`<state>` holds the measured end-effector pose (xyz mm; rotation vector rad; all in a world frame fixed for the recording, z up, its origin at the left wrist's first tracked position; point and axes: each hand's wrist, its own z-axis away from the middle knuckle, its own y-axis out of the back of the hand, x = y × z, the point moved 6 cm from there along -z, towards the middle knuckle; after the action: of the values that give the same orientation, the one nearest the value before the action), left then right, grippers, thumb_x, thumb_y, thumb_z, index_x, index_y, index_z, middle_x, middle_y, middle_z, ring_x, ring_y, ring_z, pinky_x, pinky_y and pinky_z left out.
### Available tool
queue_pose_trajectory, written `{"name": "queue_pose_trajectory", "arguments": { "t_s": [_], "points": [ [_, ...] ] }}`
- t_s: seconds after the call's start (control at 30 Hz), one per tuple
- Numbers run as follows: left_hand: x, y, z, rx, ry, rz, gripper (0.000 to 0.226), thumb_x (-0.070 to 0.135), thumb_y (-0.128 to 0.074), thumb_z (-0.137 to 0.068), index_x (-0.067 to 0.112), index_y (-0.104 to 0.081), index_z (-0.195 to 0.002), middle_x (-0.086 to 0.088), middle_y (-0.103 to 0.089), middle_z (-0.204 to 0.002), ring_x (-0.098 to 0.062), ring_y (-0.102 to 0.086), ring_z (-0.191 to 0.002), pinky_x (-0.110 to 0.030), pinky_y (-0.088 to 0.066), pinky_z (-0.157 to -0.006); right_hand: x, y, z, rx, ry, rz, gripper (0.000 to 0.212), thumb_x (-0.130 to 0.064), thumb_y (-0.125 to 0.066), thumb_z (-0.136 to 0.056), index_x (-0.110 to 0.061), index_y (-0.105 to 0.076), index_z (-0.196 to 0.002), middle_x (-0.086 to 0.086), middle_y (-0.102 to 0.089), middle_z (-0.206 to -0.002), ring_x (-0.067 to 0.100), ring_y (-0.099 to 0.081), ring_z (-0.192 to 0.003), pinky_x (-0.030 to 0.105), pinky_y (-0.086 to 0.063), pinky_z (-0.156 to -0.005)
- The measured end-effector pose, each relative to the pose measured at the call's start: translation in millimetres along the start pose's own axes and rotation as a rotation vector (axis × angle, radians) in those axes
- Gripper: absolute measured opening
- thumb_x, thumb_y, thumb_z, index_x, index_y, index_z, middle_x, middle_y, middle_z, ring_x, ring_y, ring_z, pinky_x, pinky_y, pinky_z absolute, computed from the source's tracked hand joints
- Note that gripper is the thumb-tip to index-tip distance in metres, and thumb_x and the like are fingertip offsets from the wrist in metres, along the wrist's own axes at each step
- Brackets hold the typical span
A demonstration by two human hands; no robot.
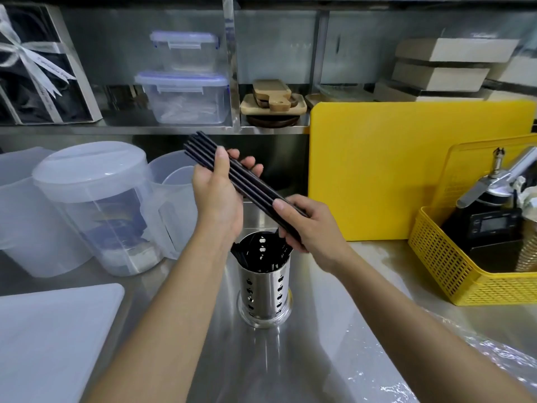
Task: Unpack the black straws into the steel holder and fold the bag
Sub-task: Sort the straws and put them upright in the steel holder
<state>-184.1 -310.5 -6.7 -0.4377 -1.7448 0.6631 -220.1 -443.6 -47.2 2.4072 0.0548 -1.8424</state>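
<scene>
Straws (pixel 250 184), black and bunched, slant from far-left down to near-right above the steel holder (pixel 264 289). The left hand (pixel 216 196) curls round the high part. The right hand (pixel 308 228) grips the low end, nearest the holder's mouth. Their low tips hide behind it. The bag (pixel 470 350), shiny by the right edge of the counter (pixel 276 370), is hard to make out.

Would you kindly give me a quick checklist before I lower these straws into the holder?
1. Left hand grip on the black straws: ok, fingers curled round the upper part.
2. Right hand grip: ok, holds the lower end.
3. Bundle upright: not ok, it slants.
4. Lower end over the steel holder mouth: not ok, it seems just past the right rim.
5. Holder standing upright: ok.
6. Room inside: cannot tell; straws already in it.
</scene>
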Motion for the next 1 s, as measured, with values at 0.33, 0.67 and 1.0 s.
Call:
{"name": "queue_pose_trajectory", "arguments": {
  "t_s": [0.33, 0.67, 1.0],
  "points": [
    [-24.5, -0.4, 60.8, -0.185, 0.018, -0.239, 0.016, 0.017, -0.048, -0.095, 0.016, -0.048, -0.079, 0.008, -0.053, -0.057, -0.009, -0.047, -0.046, -0.026, -0.042, -0.043, 2.9, -25.5, 57.2, -0.330, -0.205, -0.043, 0.018, -0.014, -0.046, -0.096, -0.007, -0.057, -0.109, 0.000, -0.068, -0.092, 0.007, -0.066, -0.083, 0.020, -0.053, -0.074],
    [-36.1, 7.9, 91.4, -0.150, 0.185, -0.285, 0.011, 0.024, -0.051, -0.093, 0.013, -0.049, -0.090, 0.001, -0.055, -0.065, -0.010, -0.054, -0.049, -0.030, -0.051, -0.055, 1.8, -38.5, 90.5, -0.067, -0.115, 0.036, 0.016, -0.019, -0.035, -0.101, -0.018, -0.049, -0.094, -0.013, -0.054, -0.045, 0.002, -0.048, -0.037, 0.015, -0.035, -0.039],
    [-27.9, 27.7, 93.1, 0.018, 0.117, -0.182, 0.021, 0.021, -0.045, -0.096, 0.015, -0.040, -0.077, 0.002, -0.043, -0.060, -0.005, -0.038, -0.037, -0.020, -0.035, -0.035, 11.4, -11.1, 99.1, -0.118, -0.333, -0.070, 0.035, -0.039, -0.055, -0.085, -0.007, -0.066, -0.093, 0.000, -0.069, -0.081, 0.010, -0.065, -0.077, 0.027, -0.051, -0.071]
  ]
}}
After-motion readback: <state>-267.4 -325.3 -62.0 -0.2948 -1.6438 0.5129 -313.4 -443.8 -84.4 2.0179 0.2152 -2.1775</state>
